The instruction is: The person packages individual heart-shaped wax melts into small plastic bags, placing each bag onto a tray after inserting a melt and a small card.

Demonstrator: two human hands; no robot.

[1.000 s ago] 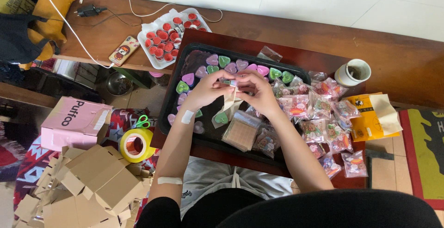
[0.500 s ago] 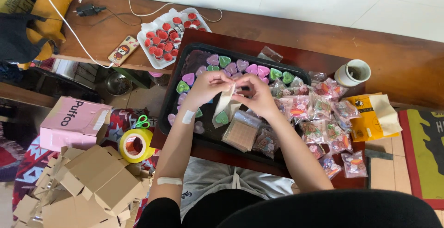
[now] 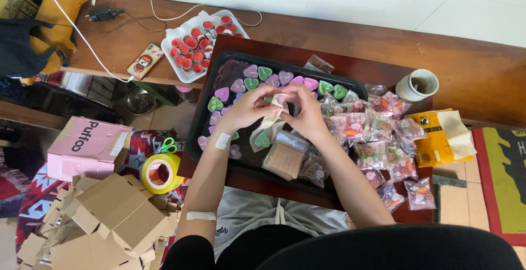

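Directly below me, both hands meet over the middle of a black tray on a dark red table. My left hand comes in from about 7 o'clock, my right hand from about 5 o'clock, and their fingertips pinch together around a small clear bag held just above the tray. Both hands are closed on it, thumbs and forefingers at its top edge; I cannot tell what, if anything, is inside. The bag hangs with its long axis running from 12 to 6 o'clock, the lower end trailing towards my lap. It sits equally between the two hands, neither one nearer.

Under the hands, coloured heart shapes lie in rows along the tray's far side, at 12 o'clock from the bag. A single green heart in a clear bag rests just beneath the hands at 6 o'clock, beside a stack of flat brown cards. Filled printed packets spread out at 3 o'clock, and a white cup stands beyond them at 2 o'clock. A roll of yellow tape lies well apart at 8 o'clock.
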